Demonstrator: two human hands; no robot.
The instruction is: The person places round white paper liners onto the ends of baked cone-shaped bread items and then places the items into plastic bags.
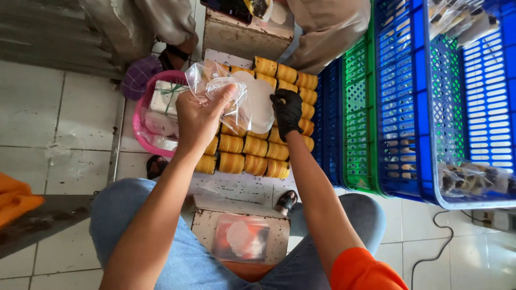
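Note:
My left hand (198, 115) is bare and pinches a clear plastic bag (220, 91), holding it up above a tray of yellow-orange rolled cakes (252, 153). My right hand (286, 110) wears a black glove and grips the bag's other side, near a white round liner (258, 102) inside it. Both hands hover over the rows of cakes. I sit with my jean-clad knees on either side of a small worn box (207, 228).
A pink basket (141, 126) with wrapped white packets sits left of the cakes. Green (357, 118) and blue crates (403, 107) stand stacked at the right. Another person's sleeve (328, 29) and hand are across from me. A black cable (441, 252) lies on the tiled floor.

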